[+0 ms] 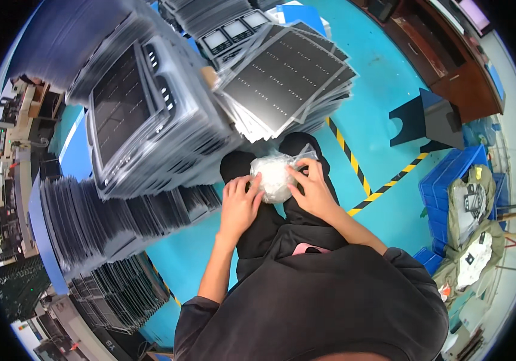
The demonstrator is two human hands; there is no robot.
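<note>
A round clear plastic bag [273,178] of white contents sits over my thighs, between my two hands. I cannot make out what the white contents are. My left hand [241,203] presses its curled fingertips against the bag's left side. On the other side, my right hand [314,191] grips the bag's upper right, thumb and fingers bent around the gathered plastic. A loose flap of the clear film sticks up beyond the right fingers. Just past my knees lies a fanned stack of dark printed sheets [282,78] with clear edges.
Tall stacks of dark plastic sheets [168,144] crowd the left side. Black-and-yellow tape [384,191] marks the turquoise floor [366,72]. A dark stool [429,120] and a blue crate [444,186] stand at right, near a brown wooden cabinet [462,84].
</note>
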